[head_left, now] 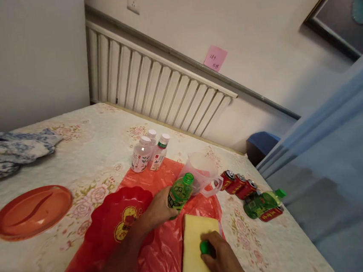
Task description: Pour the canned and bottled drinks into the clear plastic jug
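A green plastic bottle (pixel 181 191) with no cap on its neck is gripped round its body by my left hand (pixel 158 208). Between the fingers of my right hand (pixel 221 256) is a green bottle cap (pixel 204 247), held just over a folded yellow cloth (pixel 194 233). Behind the bottle stands a translucent plastic jug (pixel 200 170), its handle turned to the right. A scalloped red tray (pixel 100 221) lies to the left of my left hand, on a red plastic bag (pixel 157 258).
Several clear bottles (pixel 143 154) with white caps stand behind the bag. On the right are several red cans (pixel 229 180) and another green bottle (pixel 261 203) lying on its side. An orange plate (pixel 34 212) and crumpled patterned fabric (pixel 9 152) lie on the left of the flowered tablecloth (pixel 90 162).
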`<state>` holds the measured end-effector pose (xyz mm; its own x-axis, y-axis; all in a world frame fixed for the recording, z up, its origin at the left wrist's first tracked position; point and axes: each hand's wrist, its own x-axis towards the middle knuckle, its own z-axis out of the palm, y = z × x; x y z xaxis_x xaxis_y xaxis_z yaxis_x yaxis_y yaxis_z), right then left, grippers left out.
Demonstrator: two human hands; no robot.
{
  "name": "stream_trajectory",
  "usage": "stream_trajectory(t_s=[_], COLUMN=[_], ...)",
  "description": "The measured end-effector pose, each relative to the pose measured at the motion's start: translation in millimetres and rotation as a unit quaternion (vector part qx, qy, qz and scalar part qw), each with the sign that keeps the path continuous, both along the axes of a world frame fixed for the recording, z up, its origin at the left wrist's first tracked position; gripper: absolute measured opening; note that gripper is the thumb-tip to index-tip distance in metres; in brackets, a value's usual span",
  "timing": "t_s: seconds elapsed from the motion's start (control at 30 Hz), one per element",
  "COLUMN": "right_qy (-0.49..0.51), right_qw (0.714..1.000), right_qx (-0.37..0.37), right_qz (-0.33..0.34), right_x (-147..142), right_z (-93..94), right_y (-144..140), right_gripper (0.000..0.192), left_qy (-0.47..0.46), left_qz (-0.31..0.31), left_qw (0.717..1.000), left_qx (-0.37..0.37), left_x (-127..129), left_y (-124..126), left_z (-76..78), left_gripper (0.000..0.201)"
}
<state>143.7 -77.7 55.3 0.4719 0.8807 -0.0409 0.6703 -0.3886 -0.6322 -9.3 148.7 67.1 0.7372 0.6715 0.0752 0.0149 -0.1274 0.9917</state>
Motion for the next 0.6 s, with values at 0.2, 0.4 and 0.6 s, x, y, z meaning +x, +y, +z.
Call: stream_trajectory(t_s=[0.2, 0.4, 0.6], right_qy=[-0.034, -0.087, -0.157], right_qw=[0.999, 0.991, 0.97], right_qx=[0.0, 0.087, 0.152], right_qz=[0.033, 0.047, 0.107], right_x=[0, 8, 4], right_z=[5.8, 52.4, 112.3], right_y=[13, 41, 65], right_gripper=[0.021, 0.022, 0.029], left_qy=[0.015, 0.025, 0.034], left_qz=[-0.039, -0.098, -0.111], left_qw=[0.999, 0.994, 0.993], left_qx=[0.023, 0.031, 0.027], left_x=[0, -3, -4], left_y=[-6, -12, -13], left_z=[-0.8, 0.6, 4.1], left_gripper=[0.049, 0.046, 0.048])
